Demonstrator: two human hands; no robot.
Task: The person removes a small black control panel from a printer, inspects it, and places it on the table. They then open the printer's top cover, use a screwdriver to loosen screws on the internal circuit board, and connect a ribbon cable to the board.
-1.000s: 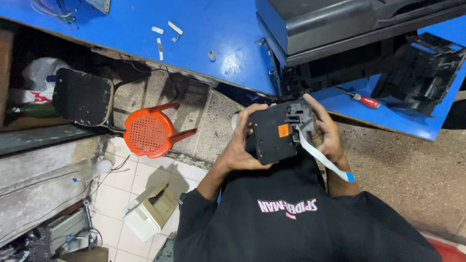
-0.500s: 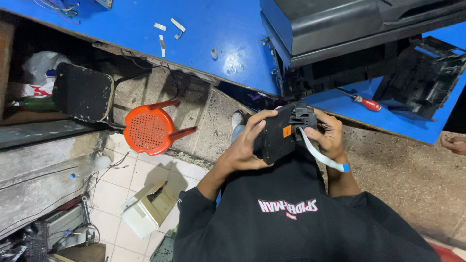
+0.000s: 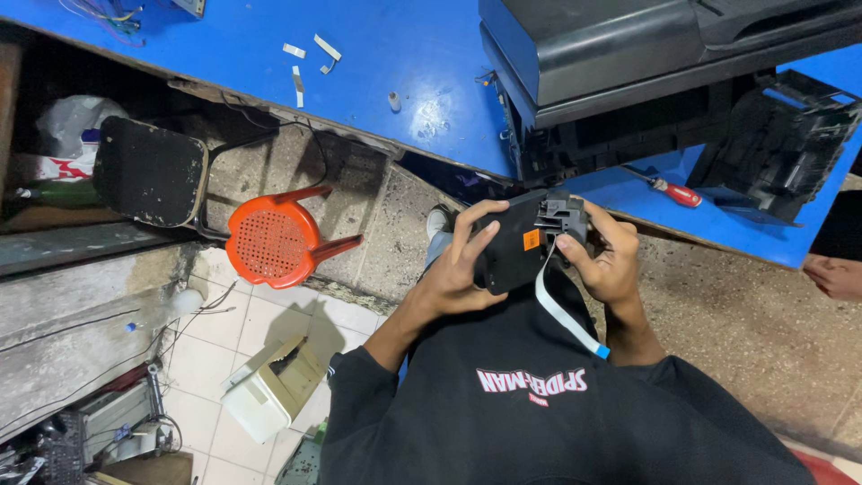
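Two hands share one job here, held low over the lap, in front of the blue table [image 3: 404,54]. Far left on the floor stands an orange stool [image 3: 269,242], well apart from the work. The left hand [image 3: 458,269] is wrapped around the left side of a black plastic part [image 3: 512,256], fingers spread across its face and thumb underneath. A white ribbon cable [image 3: 561,314] with a blue tip hangs from the part's right end. There the right hand [image 3: 611,260] is curled closed on the part's blocky corner, thumb pressing where the cable starts. The step looks like work at that cable joint. It seems to call for a steady left-hand hold and a small, careful pull or push by the right thumb. A red-handled screwdriver [image 3: 669,190] lies on the table beside the opened printer [image 3: 611,45]. Another person's hand [image 3: 835,274] shows at the right edge.
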